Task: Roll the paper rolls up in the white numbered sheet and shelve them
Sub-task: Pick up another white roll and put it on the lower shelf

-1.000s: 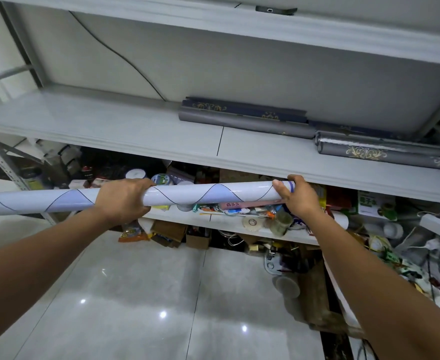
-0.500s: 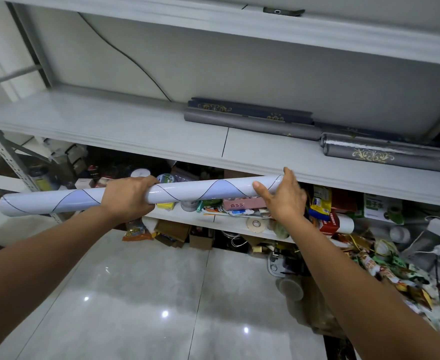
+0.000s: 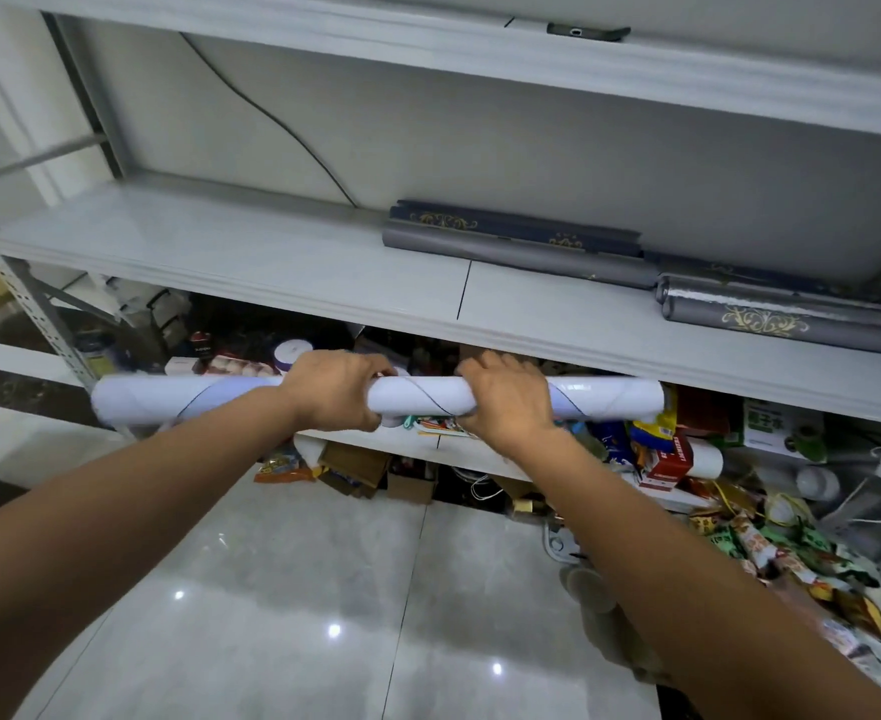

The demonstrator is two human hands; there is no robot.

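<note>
Roll (image 3: 417, 394) looks fully wrapped, held level with left hand (image 3: 334, 389) and right hand (image 3: 506, 402) both curled round its middle, just below shelf (image 3: 272, 262) edge; shelving left, dark rolls (image 3: 521, 246) at back.

Rolled sheet (image 3: 420, 396) level, just before shelf (image 3: 220, 252) front edge. Left grip (image 3: 335, 391) and right grip (image 3: 506, 398) close together round its middle. Wallpaper rolls (image 3: 521, 252) along shelf back edge, right half. Packets (image 3: 651, 440) on lower shelf (image 3: 485, 457) behind.

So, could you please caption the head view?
Left hand and right hand grip the white roll near the shelf.
</note>
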